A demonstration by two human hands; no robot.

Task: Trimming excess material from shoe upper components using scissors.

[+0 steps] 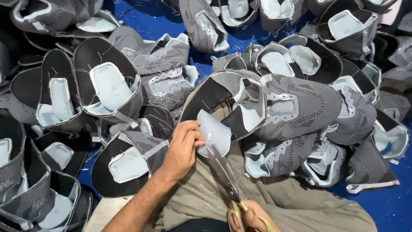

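No box, bin or tray is seen; the pieces are heaped loose on a blue floor (386, 206). 1 shoe upper (240, 103), grey patterned outside and black inside with a pale blue lining, is held over the lap, at the centre of the view. Its pale blue tongue flap (214, 133) hangs at the lower left edge of the upper.

The upper is ringed by piles of similar uppers. A stack (107, 86) lies to the left with the black insides and pale linings turned up. More uppers (352, 30) are heaped at the top right, and 2 or more grey patterned ones (300, 154) lie just beside the held upper on its right, touching it. Loose white threads are scattered over the khaki trousers (279, 202) below. The view of the floor is blocked by the heaps on the left and top.

The left hand (182, 148) is reached in from the lower left, forearm angled up toward the centre. Its fingers are curled closed on the edge of the tongue flap, which is pinched between thumb and fingers.

The right hand (251, 217) is seen at the bottom edge, partly cut off. It is closed through the yellow handles of a pair of scissors (223, 172). The blades are pointed up and left, with the tips touching the tongue flap just beside the left thumb. Whether the blades are parted cannot be told.
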